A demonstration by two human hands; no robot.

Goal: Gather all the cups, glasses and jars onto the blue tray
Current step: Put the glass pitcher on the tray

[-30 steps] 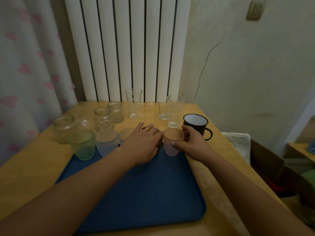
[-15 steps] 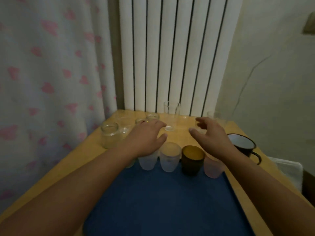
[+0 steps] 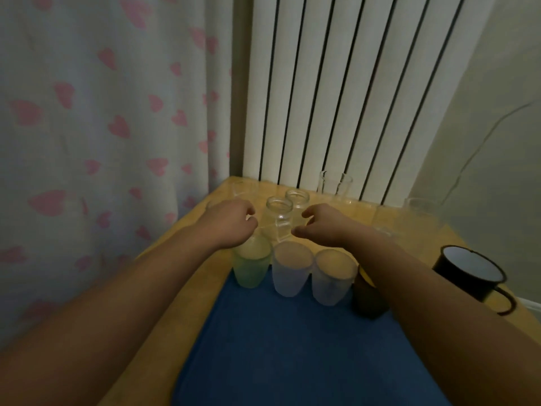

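Observation:
The blue tray [image 3: 292,347] lies in front of me on the wooden table. Along its far edge stand a green cup [image 3: 251,269], two frosted cups [image 3: 291,272] [image 3: 332,278] and a brown cup [image 3: 366,301], partly hidden by my right forearm. Just beyond them stands a clear jar [image 3: 278,216], with a second jar [image 3: 297,200] behind it. My left hand [image 3: 231,227] hovers at the near jar's left with fingers loosely curled. At the jar's right is my right hand [image 3: 319,227], thumb and fingers spread. Neither hand grips it.
A tall clear glass [image 3: 333,186] stands by the radiator, and more clear glasses [image 3: 421,213] stand at the back right. A black enamel mug [image 3: 468,271] sits right of the tray. A heart-patterned curtain [image 3: 102,142] hangs close on the left.
Both hands left the cups on the tray and moved forward to either side of the near clear jar. My view swung left and down.

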